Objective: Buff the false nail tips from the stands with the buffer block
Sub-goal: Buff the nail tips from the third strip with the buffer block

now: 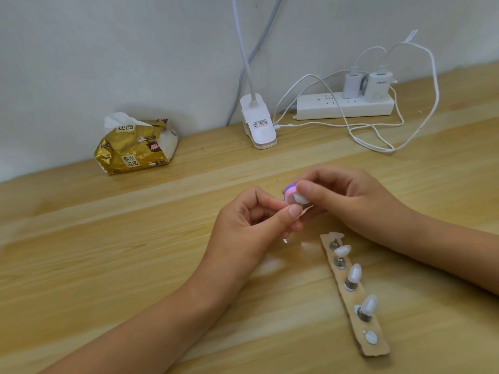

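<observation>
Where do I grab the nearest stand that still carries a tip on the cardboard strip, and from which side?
Likely the metal stem below the nail tip, not the tip. Pinch from above, across the cardboard strip: the tip leans up and away, baring the stem, and the next stand sits along the strip, so its two flanks are free.

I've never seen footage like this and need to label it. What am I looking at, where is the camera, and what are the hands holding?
No machine: a person's two bare hands, filmed by one camera worn on their head, looking down at a wooden table. The right hand grips a pink-and-purple buffer block; the left hand pinches a stand whose white false nail tip meets the block. Nearer lies a cardboard strip with four more tipped stands. By the wall: a tissue pack, a clip lamp and a power strip.
</observation>
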`<action>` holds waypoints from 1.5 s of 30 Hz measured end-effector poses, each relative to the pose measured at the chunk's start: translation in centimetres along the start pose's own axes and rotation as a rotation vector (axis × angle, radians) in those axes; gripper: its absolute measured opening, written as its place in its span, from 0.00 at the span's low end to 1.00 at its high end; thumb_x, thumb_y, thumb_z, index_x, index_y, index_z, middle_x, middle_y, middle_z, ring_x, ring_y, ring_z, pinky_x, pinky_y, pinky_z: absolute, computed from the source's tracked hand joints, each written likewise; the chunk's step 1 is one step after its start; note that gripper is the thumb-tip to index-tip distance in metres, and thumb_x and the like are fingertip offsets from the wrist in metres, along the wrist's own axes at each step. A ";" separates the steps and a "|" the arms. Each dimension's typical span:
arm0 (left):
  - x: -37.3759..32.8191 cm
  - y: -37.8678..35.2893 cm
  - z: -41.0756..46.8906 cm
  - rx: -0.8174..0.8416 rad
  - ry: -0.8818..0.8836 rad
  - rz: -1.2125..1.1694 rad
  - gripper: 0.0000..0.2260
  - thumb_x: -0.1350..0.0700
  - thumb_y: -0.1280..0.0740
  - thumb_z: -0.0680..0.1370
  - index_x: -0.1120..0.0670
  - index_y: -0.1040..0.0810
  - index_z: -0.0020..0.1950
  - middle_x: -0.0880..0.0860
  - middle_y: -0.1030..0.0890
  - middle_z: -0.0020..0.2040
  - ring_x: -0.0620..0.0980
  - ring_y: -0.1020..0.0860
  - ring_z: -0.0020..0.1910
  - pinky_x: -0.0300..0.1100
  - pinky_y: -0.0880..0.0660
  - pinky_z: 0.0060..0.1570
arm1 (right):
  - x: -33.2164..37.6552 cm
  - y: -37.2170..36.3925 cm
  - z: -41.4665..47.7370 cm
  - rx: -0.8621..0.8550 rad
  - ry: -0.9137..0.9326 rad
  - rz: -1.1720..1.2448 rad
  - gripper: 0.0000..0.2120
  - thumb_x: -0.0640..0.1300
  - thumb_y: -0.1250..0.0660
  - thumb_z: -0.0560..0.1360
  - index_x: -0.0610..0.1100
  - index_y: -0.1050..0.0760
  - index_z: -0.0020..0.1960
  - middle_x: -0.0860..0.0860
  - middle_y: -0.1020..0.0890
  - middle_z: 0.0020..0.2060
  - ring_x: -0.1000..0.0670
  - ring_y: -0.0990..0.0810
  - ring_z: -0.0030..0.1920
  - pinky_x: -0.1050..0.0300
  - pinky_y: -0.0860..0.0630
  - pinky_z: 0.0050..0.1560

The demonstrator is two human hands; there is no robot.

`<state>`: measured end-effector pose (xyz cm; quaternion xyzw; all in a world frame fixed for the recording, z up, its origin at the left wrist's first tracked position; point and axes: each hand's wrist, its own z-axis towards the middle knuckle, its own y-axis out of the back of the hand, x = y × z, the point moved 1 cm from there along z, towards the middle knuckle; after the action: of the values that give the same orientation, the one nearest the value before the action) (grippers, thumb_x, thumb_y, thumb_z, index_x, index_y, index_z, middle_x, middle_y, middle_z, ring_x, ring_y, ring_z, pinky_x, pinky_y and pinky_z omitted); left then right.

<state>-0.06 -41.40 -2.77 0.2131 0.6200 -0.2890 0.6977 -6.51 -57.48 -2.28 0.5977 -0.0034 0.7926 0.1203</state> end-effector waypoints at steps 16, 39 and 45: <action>-0.2 -0.1 -0.1 -0.048 -0.005 0.000 0.08 0.57 0.27 0.68 0.57 0.24 0.40 0.54 0.16 0.35 0.43 0.19 0.34 0.32 0.25 0.36 | 0.1 0.3 -0.2 -0.054 0.047 -0.055 0.09 0.47 0.34 0.77 0.46 0.20 0.54 0.51 0.15 0.44 0.57 0.18 0.42 0.64 0.21 0.44; -0.3 0.1 -0.1 -0.015 -0.001 0.055 0.06 0.51 0.29 0.69 0.53 0.17 0.40 0.51 0.18 0.34 0.42 0.22 0.33 0.31 0.26 0.37 | -0.1 0.1 -0.5 0.029 0.474 -0.459 0.13 0.38 0.31 0.77 0.39 0.21 0.61 0.44 0.21 0.56 0.50 0.22 0.59 0.60 0.29 0.61; -0.2 0.1 -0.1 -0.018 -0.015 0.061 0.07 0.54 0.30 0.70 0.57 0.19 0.41 0.52 0.19 0.33 0.43 0.22 0.33 0.32 0.26 0.36 | -0.1 0.2 -0.3 0.035 0.482 -0.454 0.13 0.39 0.30 0.76 0.40 0.20 0.60 0.44 0.21 0.56 0.51 0.22 0.59 0.62 0.29 0.61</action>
<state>-0.10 -41.26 -2.61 0.2234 0.6106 -0.2634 0.7127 -6.81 -57.63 -2.44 0.3805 0.1721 0.8642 0.2807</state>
